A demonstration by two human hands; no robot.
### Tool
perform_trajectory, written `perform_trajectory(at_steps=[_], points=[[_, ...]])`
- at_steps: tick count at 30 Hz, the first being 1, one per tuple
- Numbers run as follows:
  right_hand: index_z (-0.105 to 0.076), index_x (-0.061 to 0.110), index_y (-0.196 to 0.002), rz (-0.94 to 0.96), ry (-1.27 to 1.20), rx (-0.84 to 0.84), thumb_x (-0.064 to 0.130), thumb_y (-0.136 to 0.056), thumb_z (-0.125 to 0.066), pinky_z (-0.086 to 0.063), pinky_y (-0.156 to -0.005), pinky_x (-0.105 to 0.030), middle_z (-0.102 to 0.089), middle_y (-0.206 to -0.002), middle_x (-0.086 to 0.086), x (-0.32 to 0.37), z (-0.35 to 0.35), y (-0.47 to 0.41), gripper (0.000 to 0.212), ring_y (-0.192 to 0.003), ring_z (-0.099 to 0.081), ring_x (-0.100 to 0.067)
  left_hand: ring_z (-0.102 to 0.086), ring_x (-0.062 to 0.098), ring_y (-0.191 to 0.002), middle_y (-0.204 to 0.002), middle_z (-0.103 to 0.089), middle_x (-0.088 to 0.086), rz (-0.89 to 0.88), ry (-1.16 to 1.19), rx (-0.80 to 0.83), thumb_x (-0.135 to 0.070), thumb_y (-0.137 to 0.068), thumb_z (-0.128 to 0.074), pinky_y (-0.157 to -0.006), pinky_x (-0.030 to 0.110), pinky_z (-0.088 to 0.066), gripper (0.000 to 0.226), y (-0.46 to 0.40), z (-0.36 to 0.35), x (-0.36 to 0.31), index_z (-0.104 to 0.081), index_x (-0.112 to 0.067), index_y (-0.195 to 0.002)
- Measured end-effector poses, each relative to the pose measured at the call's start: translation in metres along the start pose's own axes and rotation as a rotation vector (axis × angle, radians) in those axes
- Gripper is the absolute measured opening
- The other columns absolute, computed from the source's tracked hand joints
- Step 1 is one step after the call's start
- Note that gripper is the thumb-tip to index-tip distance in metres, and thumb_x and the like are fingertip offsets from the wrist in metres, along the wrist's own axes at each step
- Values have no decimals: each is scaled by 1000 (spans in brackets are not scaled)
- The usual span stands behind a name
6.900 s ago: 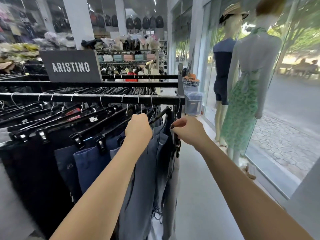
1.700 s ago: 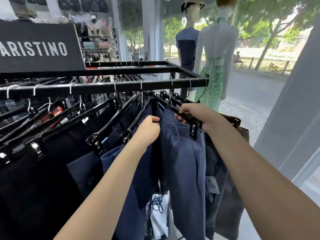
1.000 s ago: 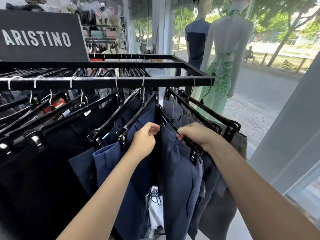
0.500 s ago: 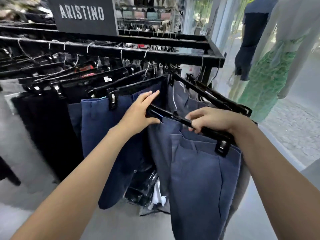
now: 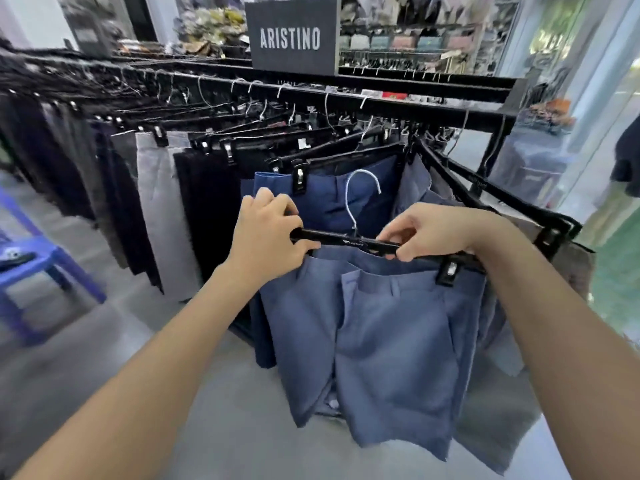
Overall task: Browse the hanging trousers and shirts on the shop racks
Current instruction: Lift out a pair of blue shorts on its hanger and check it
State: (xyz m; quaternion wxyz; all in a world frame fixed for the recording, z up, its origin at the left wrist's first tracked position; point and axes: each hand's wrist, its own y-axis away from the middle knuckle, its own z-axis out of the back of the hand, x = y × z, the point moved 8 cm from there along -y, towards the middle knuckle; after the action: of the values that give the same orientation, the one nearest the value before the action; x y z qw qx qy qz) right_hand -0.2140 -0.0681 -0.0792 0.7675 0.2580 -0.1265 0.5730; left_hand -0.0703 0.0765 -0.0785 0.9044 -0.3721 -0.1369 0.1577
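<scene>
Both hands held a black clip hanger (image 5: 356, 243) clear of the rack rail (image 5: 398, 110), its hook free in the air: the left hand (image 5: 268, 242) curled round one end, hiding that clip, the right hand (image 5: 433, 232) pinching the bar. Folded blue trousers (image 5: 377, 344) hung from it. Behind, a second blue pair (image 5: 349, 199) stayed on the rail; the dark trousers (image 5: 114, 174) further left were blurred, and a blue stool (image 5: 38, 271) was cut off at the frame edge

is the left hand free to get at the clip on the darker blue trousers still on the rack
Probably not as things stand: the left hand grips the hanger of the lifted-off trousers. The clip sits just beyond its fingers with nothing between, but it must let go first.
</scene>
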Motion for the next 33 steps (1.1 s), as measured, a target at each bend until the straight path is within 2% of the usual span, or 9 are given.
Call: perform_trajectory(at_steps=[4, 8, 14, 17, 21, 23, 26, 30, 33], points=[[-73, 38, -89, 24, 32, -142, 13, -79, -64, -39, -63, -23, -61, -67, 14, 12, 6, -16, 28, -62, -52, -8, -56, 19, -68, -61, -57, -9, 108, -21, 176, -62, -82, -48, -80, 36, -36, 47, 13, 13, 22, -59, -21, -63], [-74, 38, -98, 36, 81, -317, 20, -84, -69, -53, -73, -25, -72, -90, 13, 23, 14, -26, 24, -88, -65, -11, -41, 16, -47, -47, -40, -11, 200, -52, 249, -55, -88, -55, -79, 37, -39, 49, 20, 27, 44, -39, -20, -58], [-72, 47, -96, 26, 74, -590, 37, -85, -68, -49, -92, -43, -71, -91, 16, 11, 32, -32, 16, -97, -62, -15, -53, 21, -60, -52, -49, -5, 342, -35, 309, -58, -88, -53, -65, 31, -30, 50, 12, 44, 57, -46, -17, -60], [-69, 40, -116, -31, 194, -708, 34, -93, -61, -44, -97, -43, -69, -115, 7, 8, 39, -31, 25, -123, -53, -23, -54, 22, -67, -58, -51, -5, 364, -91, 330, -59, -90, -50, -65, 30, -30, 48, 0, 46, 48, -52, -17, -66], [-49, 27, -143, -47, 238, -731, 20, -98, -53, -31, -112, -44, -45, -151, -3, 6, 38, -32, 46, -145, -30, -26, -57, 22, -70, -62, -57, -2, 429, -120, 324, -65, -86, -49, -59, 29, -43, 53, -13, 43, 48, -59, -16, -68], [-52, 24, -142, 21, 125, -783, 17, -96, -53, -39, -104, -31, -53, -144, -7, 8, 42, -25, 46, -131, -48, -23, -58, 20, -62, -64, -62, 0, 439, -150, 324, -66, -85, -50, -57, 26, -44, 56, -21, 41, 45, -63, -14, -70], [-52, 24, -141, 55, -201, -713, 21, -95, -57, -43, -80, -8, -73, -106, 6, 14, 39, -23, 46, -97, -63, -9, -45, 15, -50, -59, -54, -2, 460, -193, 301, -64, -85, -51, -47, 21, -31, 53, -34, 41, 36, -65, -14, -71], [-17, 35, -155, 110, -612, -434, 27, -92, -66, -53, -99, -38, -64, -130, 6, 34, 21, -41, 80, -113, -65, -16, -49, 20, -59, -59, -43, -4, 445, -178, 309, -61, -85, -53, -52, 24, -31, 49, -59, 31, 9, -55, -16, -68], [-21, 30, -155, 71, -661, -470, 22, -91, -63, -48, -105, -41, -48, -145, -6, 38, 22, -54, 77, -122, -57, -16, -44, 17, -52, -58, -41, -4, 443, -161, 297, -55, -88, -54, -50, 23, -29, 49, -77, 24, -10, -39, -18, -59]])
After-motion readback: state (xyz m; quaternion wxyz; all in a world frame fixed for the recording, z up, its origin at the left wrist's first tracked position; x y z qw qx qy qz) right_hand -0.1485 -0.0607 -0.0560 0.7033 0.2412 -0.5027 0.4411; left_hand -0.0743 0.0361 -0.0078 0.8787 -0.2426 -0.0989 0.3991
